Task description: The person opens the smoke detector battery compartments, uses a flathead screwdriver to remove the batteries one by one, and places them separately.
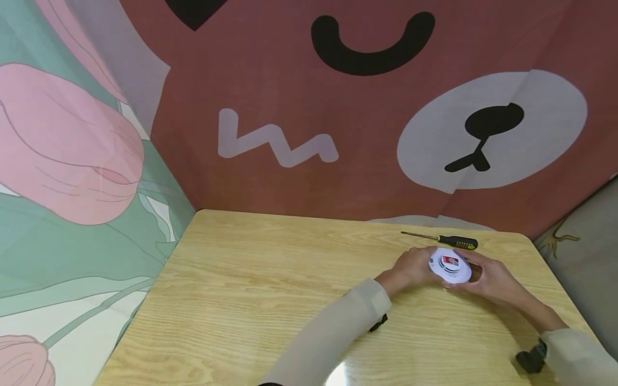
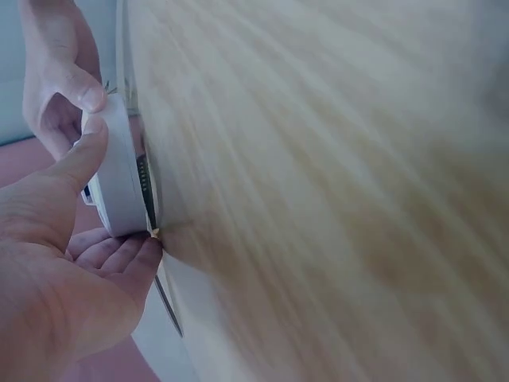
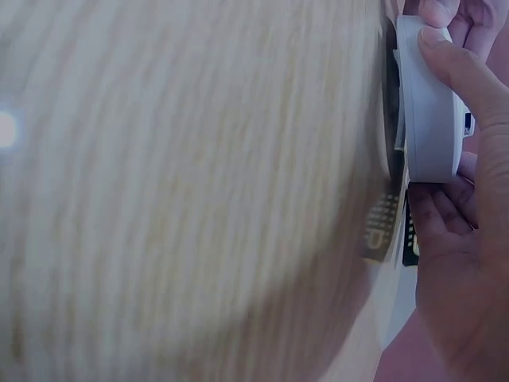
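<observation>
A white round smoke detector (image 1: pixel 450 272) with a red label on its raised centre is held between both hands, just above the table or touching it; which one I cannot tell. My left hand (image 1: pixel 414 268) grips its left side, thumb on the near edge and fingers reaching round the far edge. From the right, my right hand (image 1: pixel 497 279) holds the opposite edge the same way. In the left wrist view the detector (image 2: pixel 121 175) appears side-on, the two thumbs meeting on its rim. The right wrist view also shows the detector (image 3: pixel 429 103) from the side.
Just behind the hands, a screwdriver (image 1: pixel 458 242) with a black and yellow handle lies on the wooden table (image 1: pixel 251 279), its shaft pointing left. A printed cloth (image 1: pixel 289 187) hangs along the table's back edge.
</observation>
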{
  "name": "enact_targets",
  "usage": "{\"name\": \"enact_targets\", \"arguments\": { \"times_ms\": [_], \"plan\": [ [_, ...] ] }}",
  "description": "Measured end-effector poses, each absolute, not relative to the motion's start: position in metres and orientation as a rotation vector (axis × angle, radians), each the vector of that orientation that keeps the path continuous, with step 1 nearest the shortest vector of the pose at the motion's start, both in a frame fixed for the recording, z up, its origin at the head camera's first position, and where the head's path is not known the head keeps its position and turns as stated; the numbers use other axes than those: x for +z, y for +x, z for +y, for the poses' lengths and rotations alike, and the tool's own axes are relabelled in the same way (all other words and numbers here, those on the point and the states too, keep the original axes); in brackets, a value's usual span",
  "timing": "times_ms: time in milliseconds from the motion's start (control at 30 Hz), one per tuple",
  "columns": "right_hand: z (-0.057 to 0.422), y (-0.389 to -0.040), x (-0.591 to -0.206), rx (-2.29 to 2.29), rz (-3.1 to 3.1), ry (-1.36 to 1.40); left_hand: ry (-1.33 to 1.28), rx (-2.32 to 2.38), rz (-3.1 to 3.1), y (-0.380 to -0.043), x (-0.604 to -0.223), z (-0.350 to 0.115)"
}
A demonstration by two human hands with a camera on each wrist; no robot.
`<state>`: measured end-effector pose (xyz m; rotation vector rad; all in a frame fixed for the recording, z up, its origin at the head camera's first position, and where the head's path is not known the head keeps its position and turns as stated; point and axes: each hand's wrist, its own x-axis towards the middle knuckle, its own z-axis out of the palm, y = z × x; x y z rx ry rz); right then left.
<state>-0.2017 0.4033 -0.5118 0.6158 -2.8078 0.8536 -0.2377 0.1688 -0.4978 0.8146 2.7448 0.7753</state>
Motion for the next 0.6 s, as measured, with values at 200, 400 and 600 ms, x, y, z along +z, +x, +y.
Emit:
{"name": "enact_targets", "arguments": {
  "times_ms": [200,400,600],
  "plan": [
    [0.394,-0.208,-0.503,0.728,-2.842,0.629,0.809,0.798,2.733,-0.242,-0.495,0.158],
    [0.382,-0.213,-0.5,0.721,-2.832,0.664,0.816,0.805,2.73,-0.245,-0.491,0.144],
    [0.366,-0.216,-0.494,0.742,-2.831,0.695,0.832,0.781,2.729,-0.249,-0.483,0.127]
  ]
}}
